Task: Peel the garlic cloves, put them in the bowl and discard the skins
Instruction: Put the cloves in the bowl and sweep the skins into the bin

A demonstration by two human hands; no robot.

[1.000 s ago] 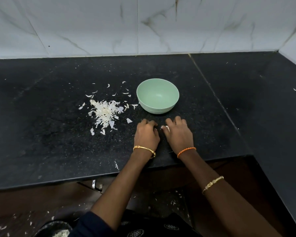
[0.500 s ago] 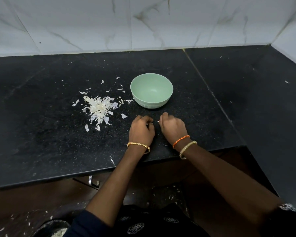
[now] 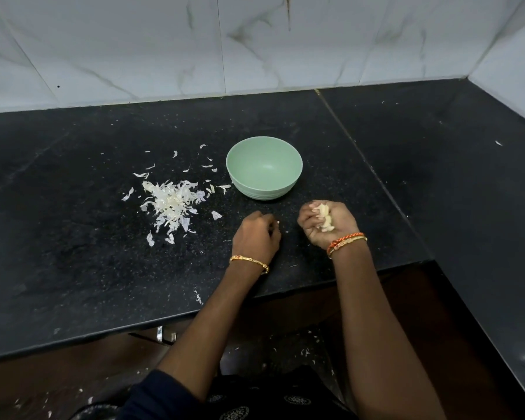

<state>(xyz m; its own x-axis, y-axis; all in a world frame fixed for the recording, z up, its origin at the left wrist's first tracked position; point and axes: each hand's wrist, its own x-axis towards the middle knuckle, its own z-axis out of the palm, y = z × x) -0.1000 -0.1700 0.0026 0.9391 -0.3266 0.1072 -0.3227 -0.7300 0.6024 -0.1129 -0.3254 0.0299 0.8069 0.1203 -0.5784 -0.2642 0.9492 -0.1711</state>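
Right hand [image 3: 325,225] cupping peeled garlic cloves [image 3: 325,219] just short of the empty bowl [image 3: 264,172]; left hand [image 3: 256,236] curled on bench [image 3: 73,268], contents hidden. Next likely calling for tipping cloves in.

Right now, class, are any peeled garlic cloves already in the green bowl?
No, the green bowl is bare inside; the peeled cloves sit in the right hand.

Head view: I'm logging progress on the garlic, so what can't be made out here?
- Cloves in the right hand: curled fingers hide part of them, so no count.
- Left hand: seen from the back; the white speck at its fingertips is too small to identify.
- Bowl: looks empty, though the near wall hides a little of its bottom.
- Floor container: cut off by the bottom edge.
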